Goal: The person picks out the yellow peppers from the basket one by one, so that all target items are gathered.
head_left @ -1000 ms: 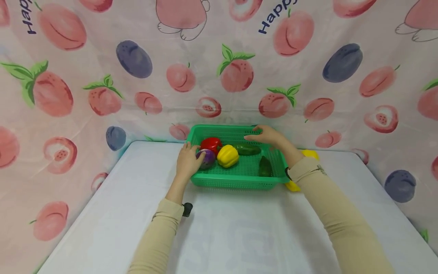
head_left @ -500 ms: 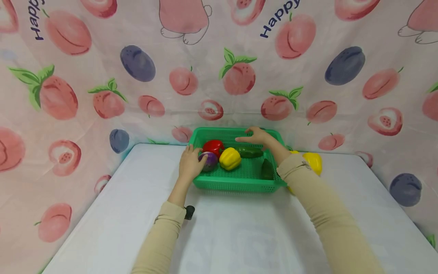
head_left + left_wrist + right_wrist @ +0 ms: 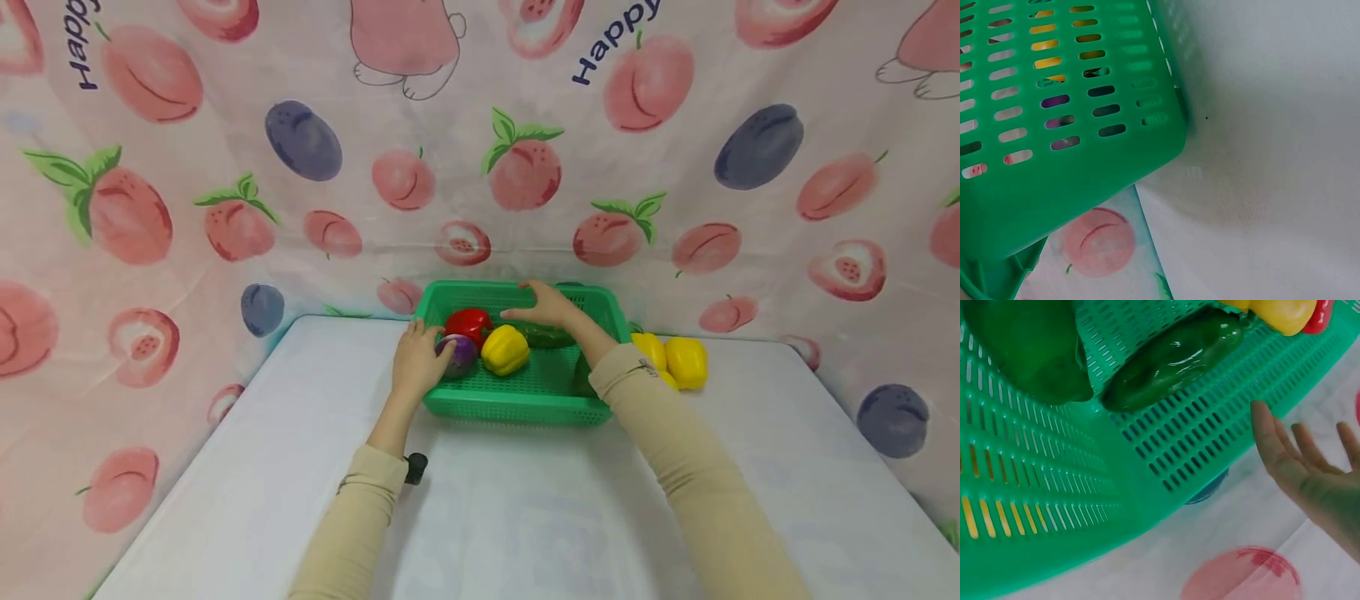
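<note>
A green basket holds a purple eggplant, a red pepper, a yellow pepper, a long dark green vegetable and another dark green one. My left hand grips the basket's left rim, its thumb inside against or over the eggplant; how firmly, I cannot tell. Over the back of the basket hangs my right hand, fingers spread and slightly bent, holding nothing. In the right wrist view this hand is apart from the long green vegetable.
Several yellow peppers lie on the white table against the basket's right side, one partly behind my right sleeve. A patterned cloth hangs behind the table. Part of a dark blue shape shows below the basket rim.
My right hand has moved left over the back of the basket, and its sleeve uncovers more of the yellow peppers. My left hand keeps its place at the rim. The head view has shifted slightly.
</note>
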The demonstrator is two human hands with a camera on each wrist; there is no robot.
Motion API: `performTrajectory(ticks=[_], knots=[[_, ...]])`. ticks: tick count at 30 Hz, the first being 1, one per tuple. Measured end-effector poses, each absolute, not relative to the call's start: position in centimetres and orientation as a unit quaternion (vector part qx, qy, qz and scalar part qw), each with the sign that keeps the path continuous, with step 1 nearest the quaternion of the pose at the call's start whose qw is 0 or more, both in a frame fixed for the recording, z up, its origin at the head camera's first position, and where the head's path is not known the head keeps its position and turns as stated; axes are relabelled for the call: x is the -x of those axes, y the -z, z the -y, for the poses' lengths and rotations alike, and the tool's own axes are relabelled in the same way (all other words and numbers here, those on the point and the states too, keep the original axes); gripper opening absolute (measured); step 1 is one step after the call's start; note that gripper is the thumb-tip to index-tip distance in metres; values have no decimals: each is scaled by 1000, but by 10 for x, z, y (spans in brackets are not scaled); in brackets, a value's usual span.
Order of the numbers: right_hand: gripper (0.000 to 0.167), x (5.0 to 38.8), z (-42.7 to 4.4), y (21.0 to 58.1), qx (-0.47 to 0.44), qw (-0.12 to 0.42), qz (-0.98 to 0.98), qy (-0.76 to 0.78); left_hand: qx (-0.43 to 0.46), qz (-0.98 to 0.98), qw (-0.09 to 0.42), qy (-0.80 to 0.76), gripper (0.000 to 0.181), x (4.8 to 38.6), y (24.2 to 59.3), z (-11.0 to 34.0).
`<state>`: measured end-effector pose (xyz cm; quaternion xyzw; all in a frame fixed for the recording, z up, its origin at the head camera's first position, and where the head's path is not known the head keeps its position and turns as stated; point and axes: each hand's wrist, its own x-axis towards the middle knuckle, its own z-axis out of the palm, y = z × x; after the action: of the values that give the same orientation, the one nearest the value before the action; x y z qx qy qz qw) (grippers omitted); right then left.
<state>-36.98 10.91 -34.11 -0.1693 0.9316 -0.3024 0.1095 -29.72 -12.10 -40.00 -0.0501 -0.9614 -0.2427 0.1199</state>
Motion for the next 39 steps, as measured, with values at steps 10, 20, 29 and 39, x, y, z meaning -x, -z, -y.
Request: performTrajectory(ticks=[10, 20, 29, 39], knots=[[72, 388, -112, 357, 232, 138, -916, 296, 48, 960, 124, 246, 44, 297, 399, 120], [73, 399, -112, 379, 285, 229, -866, 342, 44, 961, 119, 246, 44, 299, 400, 121], [76, 395, -114, 386, 273, 285, -868, 302, 47, 960, 122, 249, 43, 296, 400, 118], [79, 393, -105, 387, 279, 300, -874, 261, 40, 961, 121, 245, 43, 296, 399, 120]])
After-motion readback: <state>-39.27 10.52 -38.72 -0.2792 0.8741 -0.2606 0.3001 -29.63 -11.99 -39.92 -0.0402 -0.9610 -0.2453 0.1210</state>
